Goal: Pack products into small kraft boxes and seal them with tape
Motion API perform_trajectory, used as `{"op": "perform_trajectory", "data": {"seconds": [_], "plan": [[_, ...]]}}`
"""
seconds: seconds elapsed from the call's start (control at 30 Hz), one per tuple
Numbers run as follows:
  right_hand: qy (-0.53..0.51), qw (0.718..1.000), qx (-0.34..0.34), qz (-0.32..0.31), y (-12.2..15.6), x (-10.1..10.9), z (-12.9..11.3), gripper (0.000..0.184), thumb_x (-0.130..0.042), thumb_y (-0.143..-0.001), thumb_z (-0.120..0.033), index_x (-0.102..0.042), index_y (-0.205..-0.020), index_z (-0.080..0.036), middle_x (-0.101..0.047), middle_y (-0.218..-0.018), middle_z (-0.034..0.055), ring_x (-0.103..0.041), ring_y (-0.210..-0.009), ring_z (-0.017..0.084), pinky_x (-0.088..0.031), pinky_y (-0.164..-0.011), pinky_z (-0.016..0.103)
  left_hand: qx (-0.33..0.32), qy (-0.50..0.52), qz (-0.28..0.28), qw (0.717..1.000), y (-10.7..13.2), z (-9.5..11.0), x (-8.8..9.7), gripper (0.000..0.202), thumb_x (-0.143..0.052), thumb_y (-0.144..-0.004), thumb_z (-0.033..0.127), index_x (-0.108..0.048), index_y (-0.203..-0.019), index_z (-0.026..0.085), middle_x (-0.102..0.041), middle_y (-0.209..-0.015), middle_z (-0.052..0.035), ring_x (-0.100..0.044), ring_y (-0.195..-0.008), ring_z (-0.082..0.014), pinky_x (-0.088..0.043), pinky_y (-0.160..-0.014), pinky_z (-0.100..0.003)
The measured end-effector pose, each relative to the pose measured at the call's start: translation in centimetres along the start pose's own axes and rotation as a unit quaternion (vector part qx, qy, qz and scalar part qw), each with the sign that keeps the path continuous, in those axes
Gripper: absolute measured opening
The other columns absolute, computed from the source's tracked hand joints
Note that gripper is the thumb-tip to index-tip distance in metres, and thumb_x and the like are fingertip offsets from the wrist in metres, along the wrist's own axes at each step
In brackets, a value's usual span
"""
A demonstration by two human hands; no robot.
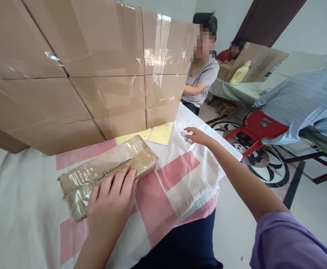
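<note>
A long, flat cardboard box [104,164], wrapped in clear packing tape, lies at a slant on the cloth. My left hand [113,194] rests on its near side, fingers laid over the taped top and not wrapped round it. Farther right, my right hand [198,135] is stretched out with its fingers apart over a small white item [184,142] near the table's edge. The fingers partly cover that item, so its kind is unclear. I cannot tell whether they touch it.
Large taped cardboard boxes [104,67] form a wall behind the flat box, with yellow sheets [160,133] at their foot. A pink-and-white cloth [155,209] covers the table. Nearby are a person in grey [204,78], a red chair [264,125], and a yellow bottle [240,74] on another table.
</note>
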State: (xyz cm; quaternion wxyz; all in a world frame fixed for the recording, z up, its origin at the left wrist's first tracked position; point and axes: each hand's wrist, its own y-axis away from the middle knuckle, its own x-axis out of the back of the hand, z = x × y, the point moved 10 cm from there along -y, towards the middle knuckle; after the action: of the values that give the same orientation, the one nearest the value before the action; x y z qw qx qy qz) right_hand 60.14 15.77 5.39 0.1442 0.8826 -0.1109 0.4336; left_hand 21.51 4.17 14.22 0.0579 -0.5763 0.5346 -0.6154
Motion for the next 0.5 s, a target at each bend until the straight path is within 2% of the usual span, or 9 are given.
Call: {"op": "perform_trajectory", "data": {"seconds": [0.1, 0.2, 0.27, 0.5], "plan": [[-0.041, 0.999, 0.005, -0.031, -1.0, -1.0, -0.2, 0.037, -0.061, -0.094, -0.036, -0.066, -0.129, -0.028, -0.063, -0.136, 0.0093, -0.066, -0.1, 0.022, -0.058, -0.076, 0.031, 0.001, 0.007, 0.001, 1.0, -0.1, 0.2, 0.2, 0.036, -0.074, -0.086, 0.03, -0.068, -0.118, 0.015, -0.077, -0.114, -0.0042, -0.063, -0.09, -0.0243, -0.04, -0.07, -0.037], [-0.092, 0.994, -0.019, -0.053, -1.7, -2.0, 0.4, 0.034, -0.059, -0.095, -0.038, -0.069, -0.125, -0.027, -0.069, -0.119, 0.0095, -0.065, -0.089, 0.02, -0.056, -0.069, 0.03, 0.01, 0.014, -0.01, 1.0, -0.2, 0.1, 0.2, 0.035, -0.074, -0.086, 0.03, -0.069, -0.118, 0.016, -0.077, -0.116, -0.0037, -0.064, -0.092, -0.0242, -0.04, -0.07, -0.037], [-0.109, 0.993, -0.032, -0.044, -1.8, -2.0, 0.9, 0.035, -0.06, -0.094, -0.04, -0.068, -0.125, -0.026, -0.069, -0.109, 0.009, -0.062, -0.082, 0.018, -0.054, -0.064, 0.028, 0.017, 0.019, -0.017, 1.0, -0.3, 0.0, 0.2, 0.034, -0.074, -0.086, 0.029, -0.069, -0.117, 0.016, -0.077, -0.117, -0.0029, -0.064, -0.093, -0.0241, -0.041, -0.072, -0.037], [-0.146, 0.986, -0.067, -0.037, -1.4, -2.2, 1.6, 0.033, -0.065, -0.09, -0.05, -0.068, -0.102, -0.019, -0.06, -0.084, 0.0055, -0.053, -0.064, 0.013, -0.048, -0.052, 0.023, 0.016, 0.036, -0.022, 0.999, -0.2, 0.0, 0.3, 0.033, -0.075, -0.086, 0.029, -0.07, -0.116, 0.016, -0.077, -0.118, -0.003, -0.065, -0.093, -0.0243, -0.041, -0.071, -0.037]]}}
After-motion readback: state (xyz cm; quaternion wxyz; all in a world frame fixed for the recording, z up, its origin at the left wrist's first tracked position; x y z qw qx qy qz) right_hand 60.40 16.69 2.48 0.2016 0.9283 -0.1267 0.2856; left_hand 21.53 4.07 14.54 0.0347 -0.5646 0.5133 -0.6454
